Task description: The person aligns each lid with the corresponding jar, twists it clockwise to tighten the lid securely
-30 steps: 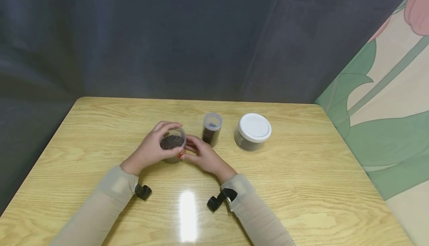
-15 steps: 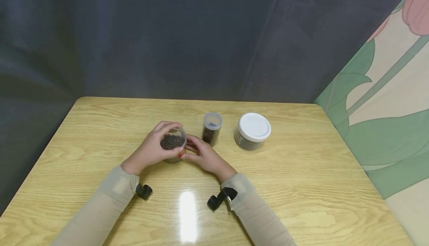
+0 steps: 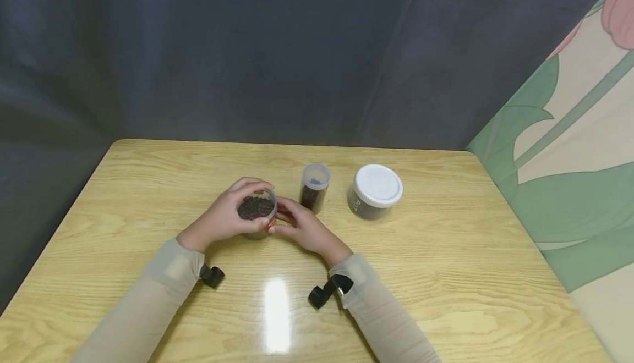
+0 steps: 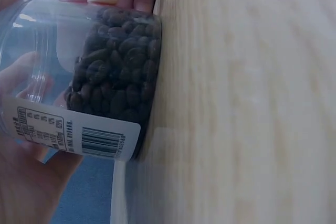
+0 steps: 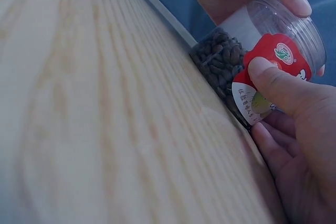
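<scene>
A clear plastic jar [image 3: 256, 235], partly filled with dark oval seeds [image 4: 118, 66], stands upright on the table in front of me, its mouth uncovered. My left hand [image 3: 224, 217] is wrapped round its upper part, thumb on the near side and fingers on the far side. From the right, my right hand [image 3: 308, 228] holds the jar's side. In the right wrist view the thumb lies on the red label [image 5: 278, 51], with fingertips low at the base. A white label with a barcode [image 4: 100, 142] shows in the left wrist view.
Just behind my right hand stands a slim clear container [image 3: 314, 187] with dark contents. Farther right is a wide jar [image 3: 371, 203] with a white screw lid. A dark curtain [image 3: 277, 55] hangs behind the wooden table [image 3: 446, 253]; a floral-patterned surface [image 3: 569, 187] lies at right.
</scene>
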{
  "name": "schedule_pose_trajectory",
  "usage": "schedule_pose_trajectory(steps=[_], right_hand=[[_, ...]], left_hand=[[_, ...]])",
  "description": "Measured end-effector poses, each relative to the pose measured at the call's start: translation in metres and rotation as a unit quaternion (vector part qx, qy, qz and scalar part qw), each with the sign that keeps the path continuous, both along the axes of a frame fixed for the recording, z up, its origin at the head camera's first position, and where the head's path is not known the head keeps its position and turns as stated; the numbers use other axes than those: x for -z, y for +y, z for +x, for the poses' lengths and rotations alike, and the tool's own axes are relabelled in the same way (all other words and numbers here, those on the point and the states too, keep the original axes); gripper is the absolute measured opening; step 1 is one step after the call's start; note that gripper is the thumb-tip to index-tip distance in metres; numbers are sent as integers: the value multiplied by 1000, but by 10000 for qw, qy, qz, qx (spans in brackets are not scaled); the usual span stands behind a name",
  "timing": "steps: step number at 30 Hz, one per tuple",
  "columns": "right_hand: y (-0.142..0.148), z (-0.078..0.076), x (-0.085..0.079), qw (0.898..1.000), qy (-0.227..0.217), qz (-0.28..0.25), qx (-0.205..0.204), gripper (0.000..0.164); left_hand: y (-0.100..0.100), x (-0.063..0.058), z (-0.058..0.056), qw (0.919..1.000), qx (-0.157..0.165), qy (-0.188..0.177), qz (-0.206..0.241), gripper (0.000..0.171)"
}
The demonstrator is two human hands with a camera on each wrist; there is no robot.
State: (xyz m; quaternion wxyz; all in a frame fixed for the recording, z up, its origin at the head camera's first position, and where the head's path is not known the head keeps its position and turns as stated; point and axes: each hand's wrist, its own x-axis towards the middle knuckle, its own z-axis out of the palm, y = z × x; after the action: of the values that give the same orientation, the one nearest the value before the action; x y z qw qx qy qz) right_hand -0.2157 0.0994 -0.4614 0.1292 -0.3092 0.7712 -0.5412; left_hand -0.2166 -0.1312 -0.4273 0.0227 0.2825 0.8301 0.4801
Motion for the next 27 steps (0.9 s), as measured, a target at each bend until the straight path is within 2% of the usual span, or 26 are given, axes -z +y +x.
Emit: schedule_pose_trajectory(steps=[7, 13, 16, 19, 23, 27], right_hand=[[2, -1, 0, 10000, -5, -51, 0, 68], [0, 0, 2, 9998, -60, -156, -46, 67], [-2, 1, 2, 9998, -26, -205, -12, 67], [-2, 3, 5, 9997, -16, -256, 20, 67], [-1, 4, 7, 9997, -54, -225, 38, 68], [1, 5, 7, 9997, -78, -215, 122, 67]], left_hand=[[0, 1, -2, 9999, 102, 61, 51, 67], [-5, 1, -1, 9993, 258, 236, -144, 74], [-10, 0, 1, 9996, 278, 39, -96, 85], [-17, 0, 4, 9992, 198, -334, 72, 94], [-27, 4, 10, 9966, 140, -772, 270, 98], [-30, 11, 11, 9941, 224, -985, 390, 97]])
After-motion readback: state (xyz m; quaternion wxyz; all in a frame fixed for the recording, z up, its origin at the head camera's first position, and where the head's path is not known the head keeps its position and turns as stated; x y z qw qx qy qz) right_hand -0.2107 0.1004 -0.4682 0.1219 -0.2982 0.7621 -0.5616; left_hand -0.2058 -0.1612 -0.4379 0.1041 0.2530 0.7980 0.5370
